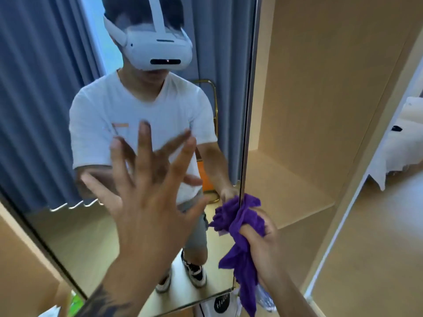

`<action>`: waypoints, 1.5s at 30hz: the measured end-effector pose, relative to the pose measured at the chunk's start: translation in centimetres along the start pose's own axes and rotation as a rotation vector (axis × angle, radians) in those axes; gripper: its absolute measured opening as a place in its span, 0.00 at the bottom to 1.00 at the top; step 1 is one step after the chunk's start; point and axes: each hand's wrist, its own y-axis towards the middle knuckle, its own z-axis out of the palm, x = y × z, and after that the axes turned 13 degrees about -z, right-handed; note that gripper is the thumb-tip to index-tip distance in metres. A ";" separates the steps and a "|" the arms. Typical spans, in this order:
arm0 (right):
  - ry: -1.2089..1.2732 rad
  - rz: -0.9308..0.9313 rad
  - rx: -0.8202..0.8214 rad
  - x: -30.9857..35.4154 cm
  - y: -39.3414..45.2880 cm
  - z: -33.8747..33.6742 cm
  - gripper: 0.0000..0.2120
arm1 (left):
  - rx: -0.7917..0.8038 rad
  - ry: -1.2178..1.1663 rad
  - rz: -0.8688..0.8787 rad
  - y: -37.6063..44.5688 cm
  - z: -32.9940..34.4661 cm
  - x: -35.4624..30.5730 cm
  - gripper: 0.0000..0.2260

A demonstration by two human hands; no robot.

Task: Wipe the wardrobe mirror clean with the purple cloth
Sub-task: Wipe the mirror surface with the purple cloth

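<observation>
The left hand [146, 202] is spread wide with straight fingers in front of the wardrobe mirror [57, 133]; whether the fingertips touch the glass cannot be told. The right hand [261, 243] has its fingers curled tight round a bunched purple cloth [240, 227], held at the mirror's right edge, with the cloth's loose end hanging below the fist. Right of the mirror stands an open wooden wardrobe compartment [309, 110].

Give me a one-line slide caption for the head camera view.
Left hand spread open before the wardrobe mirror; right hand grips the purple cloth at its right edge.
</observation>
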 end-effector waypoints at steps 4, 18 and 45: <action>-0.119 0.185 -0.006 2.4 0.4 0.2 0.15 | 0.044 0.143 0.006 -0.3 1.5 0.4 0.45; -0.210 0.237 -0.002 5.7 0.4 1.8 0.11 | 0.021 0.123 -0.004 -0.9 2.0 0.7 0.39; -0.372 0.483 -0.023 4.7 -0.6 1.9 0.08 | -0.018 0.127 0.023 -0.9 3.2 1.0 0.43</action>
